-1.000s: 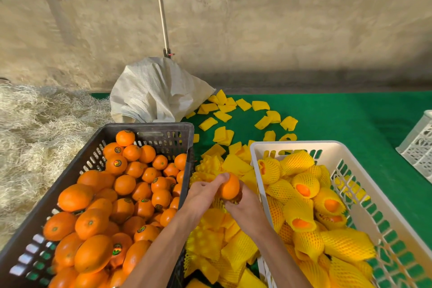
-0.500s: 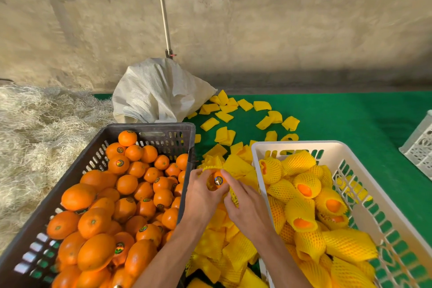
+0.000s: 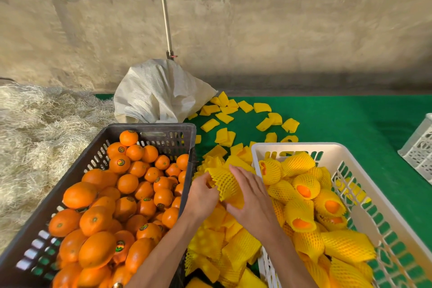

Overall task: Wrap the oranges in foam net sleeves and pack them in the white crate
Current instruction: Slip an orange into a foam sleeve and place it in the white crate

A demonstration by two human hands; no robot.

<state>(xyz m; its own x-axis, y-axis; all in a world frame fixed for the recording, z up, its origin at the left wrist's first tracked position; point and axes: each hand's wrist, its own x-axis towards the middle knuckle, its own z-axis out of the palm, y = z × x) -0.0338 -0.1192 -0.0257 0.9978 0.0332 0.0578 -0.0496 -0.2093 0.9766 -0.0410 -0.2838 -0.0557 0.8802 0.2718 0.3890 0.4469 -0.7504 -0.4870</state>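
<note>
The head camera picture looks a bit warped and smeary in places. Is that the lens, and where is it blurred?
Head view: the wide lens bows the wall and the pole. Bottom corners smear, over the dark crate and white crate. Centre is sharper: both hands, left and right, on the foam sleeve. Light is soft, with no harsh glare.

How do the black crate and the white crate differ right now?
The black crate holds bare oranges, many with stickers; the white crate holds oranges in yellow foam net sleeves. The black crate sits on the person's left beside the straw; the white crate sits on the right on the green mat. Both are slotted plastic crates and well filled.
</note>
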